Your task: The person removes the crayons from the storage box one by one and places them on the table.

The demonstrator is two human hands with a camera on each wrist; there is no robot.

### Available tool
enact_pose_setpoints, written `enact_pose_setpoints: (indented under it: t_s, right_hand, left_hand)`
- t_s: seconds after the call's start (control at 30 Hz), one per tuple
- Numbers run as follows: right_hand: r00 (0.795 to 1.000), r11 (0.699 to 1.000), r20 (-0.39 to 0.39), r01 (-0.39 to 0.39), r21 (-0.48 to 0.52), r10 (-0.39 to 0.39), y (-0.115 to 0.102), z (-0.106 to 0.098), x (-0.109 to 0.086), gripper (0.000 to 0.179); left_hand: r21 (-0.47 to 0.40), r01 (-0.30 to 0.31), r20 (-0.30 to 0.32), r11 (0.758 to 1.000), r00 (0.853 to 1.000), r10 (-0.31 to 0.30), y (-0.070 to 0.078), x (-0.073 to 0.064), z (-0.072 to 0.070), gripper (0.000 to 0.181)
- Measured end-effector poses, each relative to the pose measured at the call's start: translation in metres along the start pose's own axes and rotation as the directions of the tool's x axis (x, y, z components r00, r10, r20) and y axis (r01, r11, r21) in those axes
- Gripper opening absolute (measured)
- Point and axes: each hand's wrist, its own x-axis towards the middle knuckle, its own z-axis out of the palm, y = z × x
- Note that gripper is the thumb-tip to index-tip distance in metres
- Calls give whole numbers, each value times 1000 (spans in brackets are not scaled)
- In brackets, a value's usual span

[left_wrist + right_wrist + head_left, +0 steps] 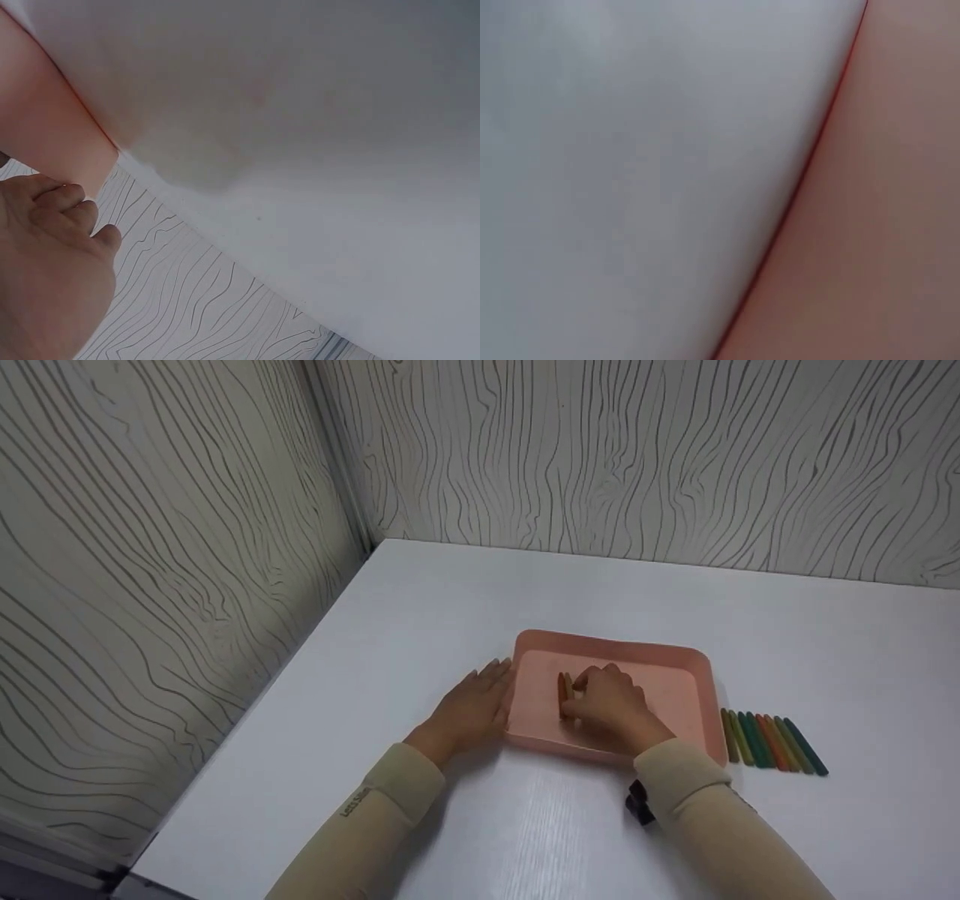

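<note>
A pink tray (675,690) lies on the white table, with an orange-brown crayon (562,697) on its floor. Right beside that one is a yellowish crayon (569,687), pinched between the thumb and finger of my right hand (611,701); part of it is hidden by the fingers. My left hand (472,705) rests on the table with fingers extended, touching the tray's left wall. The left wrist view shows this hand (52,262) against the tray's side (52,112). Only table and the tray's wall (870,225) appear in the right wrist view.
A row of several crayons (772,742), green, yellowish and orange, lies side by side just right of the tray. A black object (640,802) shows at the right wrist. Wood-grain patterned panels (637,457) stand behind and left of the table (420,600).
</note>
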Motion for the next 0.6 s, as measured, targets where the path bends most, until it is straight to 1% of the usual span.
enact_pose_setpoints:
  t_s: [0.13, 0.23, 0.43, 0.6]
  right_hand:
    - [1000, 1000, 15, 8, 13, -8, -1, 0, 1, 15]
    - [1000, 1000, 28, 3, 14, -3, -2, -1, 0, 10]
    - [999, 999, 47, -16, 39, 14, 1, -4, -2, 22]
    - [998, 994, 61, 5, 113, -12, 6, -8, -4, 30]
  left_hand:
    - [-15, -11, -3, 1000, 1000, 11, 0, -1, 0, 53]
    - [-29, -16, -8, 999, 1000, 16, -1, 0, 0, 53]
    - [-24, -17, -9, 1000, 1000, 16, -1, 0, -1, 53]
    - [-21, -14, -2, 1000, 1000, 14, -1, 0, -1, 53]
